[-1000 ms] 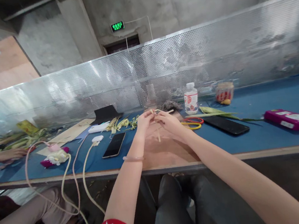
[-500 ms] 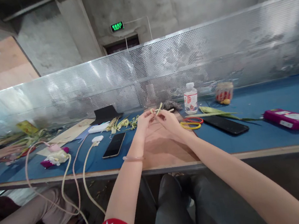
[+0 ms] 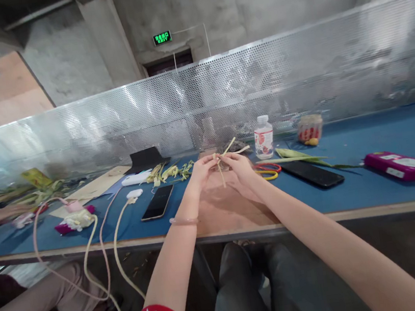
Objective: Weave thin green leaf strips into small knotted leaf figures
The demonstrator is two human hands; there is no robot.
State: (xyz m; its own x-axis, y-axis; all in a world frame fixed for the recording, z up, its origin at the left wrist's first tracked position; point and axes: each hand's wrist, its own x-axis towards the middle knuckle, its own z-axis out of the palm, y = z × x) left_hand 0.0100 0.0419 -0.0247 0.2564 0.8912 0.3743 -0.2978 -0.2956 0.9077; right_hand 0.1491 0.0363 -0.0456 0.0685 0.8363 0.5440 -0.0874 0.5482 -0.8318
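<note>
Both my hands meet above a brown board (image 3: 223,210) on the blue table. My left hand (image 3: 205,170) is closed, its fingertips pinching a small bundle of pale yellow-green plant strips (image 3: 229,144). My right hand (image 3: 236,165) pinches the same strips from the other side, fingertips close to the left ones. Two strip ends stick out up and to the right, and one hangs down between the hands. Just right of my right hand lie scissors (image 3: 268,172) with yellow and red handles. A grey fibrous bundle (image 3: 237,145) sits behind the hands.
A white bottle (image 3: 264,140), a jar (image 3: 310,129), a black phone (image 3: 313,173), long green leaves (image 3: 300,155) and a purple packet (image 3: 402,166) lie to the right. Left are another phone (image 3: 157,202), dried plant pieces (image 3: 171,172), cables (image 3: 117,240) and a co-worker's hand (image 3: 7,212).
The strips have turned in my fingers: one end now hangs down and others reach farther up and right. My right hand has shifted slightly right. The co-worker's hand has moved slightly.
</note>
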